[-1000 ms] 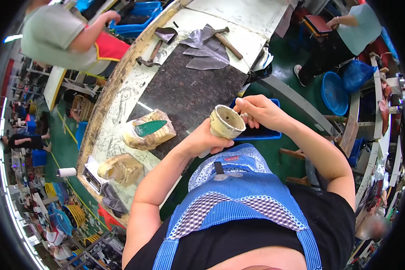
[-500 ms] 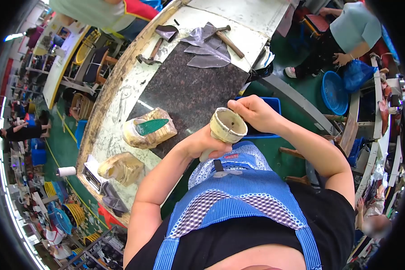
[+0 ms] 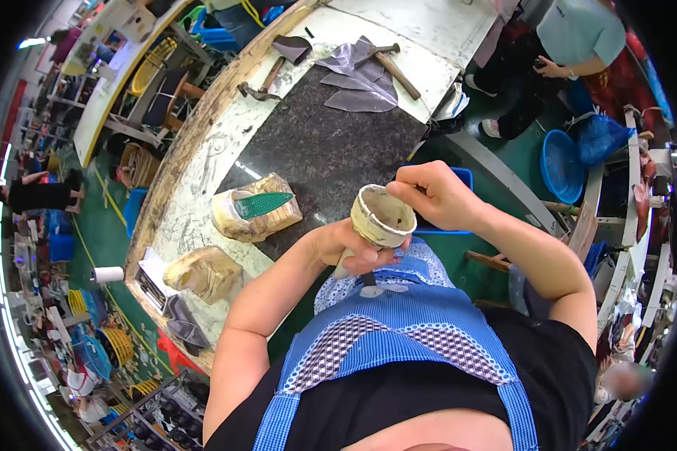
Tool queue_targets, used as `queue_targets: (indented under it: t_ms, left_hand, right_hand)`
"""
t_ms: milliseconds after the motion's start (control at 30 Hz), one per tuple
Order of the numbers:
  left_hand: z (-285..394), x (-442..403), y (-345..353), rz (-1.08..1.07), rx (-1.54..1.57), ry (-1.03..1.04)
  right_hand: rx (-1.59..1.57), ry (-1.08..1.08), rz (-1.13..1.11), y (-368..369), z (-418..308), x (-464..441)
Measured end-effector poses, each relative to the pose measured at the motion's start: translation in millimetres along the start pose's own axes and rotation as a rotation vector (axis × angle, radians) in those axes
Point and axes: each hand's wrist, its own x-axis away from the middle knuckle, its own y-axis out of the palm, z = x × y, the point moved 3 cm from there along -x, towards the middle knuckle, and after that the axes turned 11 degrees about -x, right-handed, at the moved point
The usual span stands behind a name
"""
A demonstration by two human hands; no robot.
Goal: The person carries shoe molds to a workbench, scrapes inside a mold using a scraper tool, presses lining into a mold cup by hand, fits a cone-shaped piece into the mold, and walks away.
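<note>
My left hand (image 3: 346,244) is wrapped round a cream-coloured cup (image 3: 380,233) with a rough, crusted rim, holding it in front of my apron. The cup's mouth faces up, and a small dark spot shows inside. A pale, handle-like end (image 3: 344,263) sticks out below my left palm; I cannot tell whether it belongs to the cup. My right hand (image 3: 440,197) is closed in a pinch at the cup's right rim, and whatever lies between its fingertips is hidden. On the bench left of the cup lies a worn block (image 3: 278,218) with a green textured pad (image 3: 262,204) on it.
Another worn yellowish block (image 3: 203,274) sits at the bench's near left. Beyond the dark stone slab (image 3: 316,143) are grey leather-like pieces (image 3: 361,94), a hammer (image 3: 397,71) and a second hammer (image 3: 267,83). A blue bin (image 3: 459,180) is behind my right hand. A co-worker (image 3: 579,37) stands upper right.
The cup has turned in my left hand, and its opening now shows differently. My right fingertips have moved from beside the rim to over its edge. The whole view has shifted slightly.
</note>
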Motion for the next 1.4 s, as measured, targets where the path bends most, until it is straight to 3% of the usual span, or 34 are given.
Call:
queue_targets:
  t_ms: [33,133,300,433,500,667,767,833,900,967,1000,1033,1100,1167,1233,1367,1400]
  left_hand:
    - [0,1,-2,0.051,0.013,-0.018]
    - [6,4,-4,0.193,-0.020,-0.064]
    - [13,2,1,0.348,-0.149,-0.082]
    - [13,1,7,0.319,-0.216,-0.125]
    - [3,4,6,0.198,-0.096,-0.182]
    - [-1,8,3,0.161,-0.045,-0.226]
    - [-2,9,0,0.135,-0.012,-0.221]
    - [-2,9,1,0.028,0.054,-0.150]
    - [-1,7,0,0.072,0.056,-0.117]
    - [-1,6,0,0.117,0.064,-0.085]
    - [0,6,-3,0.146,0.042,-0.082]
    - [1,5,-5,0.175,0.023,-0.077]
    - [-2,6,-9,0.211,0.020,-0.092]
    - [-4,7,-7,0.200,0.002,-0.128]
    - [-3,8,-3,0.126,0.037,-0.140]
    - [-7,9,0,0.002,0.123,-0.137]
    - [-7,9,1,0.001,0.123,-0.136]
  right_hand:
    - [0.004,0.001,-0.002,1,4,-1]
    - [-0.288,0.347,-0.035,-1,20,-4]
    - [-0.453,0.325,-0.005,-4,4,1]
    - [-0.187,0.362,-0.158,-10,-12,-3]
    - [-0.119,0.417,-0.209,-7,-12,-1]
    - [0.168,-0.121,-0.166,-2,-8,-6]
    - [0.236,-0.208,-0.149,2,-3,-10]
    - [0.251,-0.187,-0.155,4,9,-12]
    - [0.273,-0.170,-0.158,3,10,-15]
    - [-0.191,0.324,-0.135,3,16,-15]
    - [-0.345,0.421,-0.175,1,17,-16]
    - [-0.342,0.420,-0.179,3,17,-15]
    - [-0.366,0.204,-0.155,6,12,-12]
    - [-0.330,0.195,-0.156,2,6,-16]
    - [-0.245,0.347,-0.233,0,-7,-18]
    - [-0.136,0.336,-0.213,2,-12,-17]
    - [-0.057,0.243,-0.199,2,-14,-17]
